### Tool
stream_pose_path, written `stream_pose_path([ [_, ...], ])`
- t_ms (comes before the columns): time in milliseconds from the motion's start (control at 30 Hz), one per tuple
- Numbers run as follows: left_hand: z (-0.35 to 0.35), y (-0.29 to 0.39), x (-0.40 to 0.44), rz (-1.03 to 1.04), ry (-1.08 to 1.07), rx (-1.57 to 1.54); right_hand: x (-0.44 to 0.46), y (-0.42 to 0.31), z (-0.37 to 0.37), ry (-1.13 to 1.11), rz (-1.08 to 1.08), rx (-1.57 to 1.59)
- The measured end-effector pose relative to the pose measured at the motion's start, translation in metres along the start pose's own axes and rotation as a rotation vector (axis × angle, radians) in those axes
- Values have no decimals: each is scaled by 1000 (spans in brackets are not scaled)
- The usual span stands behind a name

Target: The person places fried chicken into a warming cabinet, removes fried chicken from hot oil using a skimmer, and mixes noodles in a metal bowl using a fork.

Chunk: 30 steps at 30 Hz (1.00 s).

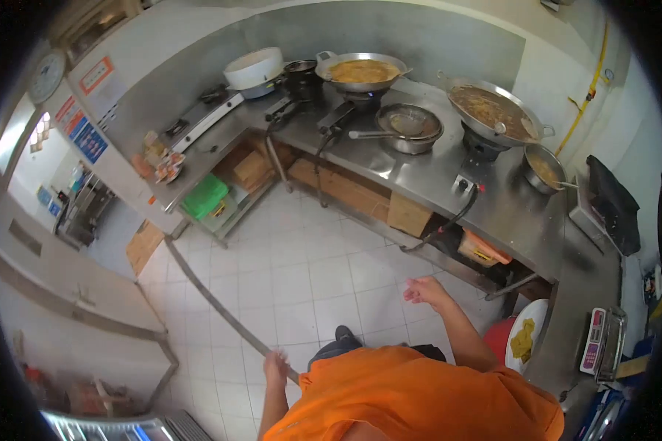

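Note:
My right hand [425, 291] hangs over the tiled floor in front of the steel counter [368, 158], its fingers loosely bent and a little apart. Nothing shows in it, and it touches nothing. My left hand [276, 365] is low beside my orange shirt [412, 397], over a dark strip [217, 301] that crosses the floor. Motion blurs its fingers, and I see no object there. Beyond my right hand, on the counter, a wok of yellowish food [362, 70] and a wok of brown liquid [493, 110] sit on burners.
Between the woks is a metal strainer [404, 123] over a bowl. A pot [543, 169] stands at the right, near a scale [602, 344]. A white plate of yellow food [526, 331] is close to my right side. A gas hose [452, 218] loops off the counter's front.

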<state>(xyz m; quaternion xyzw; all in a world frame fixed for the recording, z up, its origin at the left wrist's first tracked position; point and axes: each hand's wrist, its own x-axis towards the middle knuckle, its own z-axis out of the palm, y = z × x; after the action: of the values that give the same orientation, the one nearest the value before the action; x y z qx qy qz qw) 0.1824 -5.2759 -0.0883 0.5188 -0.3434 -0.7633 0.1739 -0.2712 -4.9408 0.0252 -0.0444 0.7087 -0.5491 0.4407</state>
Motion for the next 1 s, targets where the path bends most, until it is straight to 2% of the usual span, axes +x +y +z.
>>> stream_pose_path([
  [33, 77, 49, 22, 86, -18, 38, 19, -10, -8, 42, 16, 44],
  [133, 270, 191, 87, 4, -553, 131, 75, -63, -37, 225, -208, 183],
  [200, 391, 267, 108, -107, -759, 111, 118, -117, -57, 357, -179, 362],
  [267, 496, 323, 132, -281, -902, 77, 159, -180, -75, 368, -255, 590],
  [333, 586, 357, 145, -430, -995, 115, 223, -226, -103, 337, -296, 813],
  [400, 662, 375, 143, -513, -1033, 232, 298, -264, -132, 243, -205, 1053],
  [500, 720, 351, 209, -731, -1010, 162, 341, -284, -179, 196, -193, 790],
  [567, 725, 340, 229, -905, -972, 136, 363, -290, -201, 160, -180, 626],
  [633, 719, 350, 198, -506, -1044, 496, 378, -291, -227, 417, -359, 63],
  [667, 725, 357, 184, -397, -999, 598, 377, -274, -234, 676, -524, -421],
  [733, 721, 367, 156, -210, -880, 809, 359, -263, -225, 890, -524, -958],
  [800, 720, 372, 144, 9, -837, 1076, 286, -330, -204, 872, -281, -1029],
  [933, 719, 399, 170, 326, -769, 1405, 223, -354, -208, 725, -114, -1261],
  [1000, 706, 411, 202, 586, -825, 1472, 209, -357, -210, 724, -89, -1303],
])
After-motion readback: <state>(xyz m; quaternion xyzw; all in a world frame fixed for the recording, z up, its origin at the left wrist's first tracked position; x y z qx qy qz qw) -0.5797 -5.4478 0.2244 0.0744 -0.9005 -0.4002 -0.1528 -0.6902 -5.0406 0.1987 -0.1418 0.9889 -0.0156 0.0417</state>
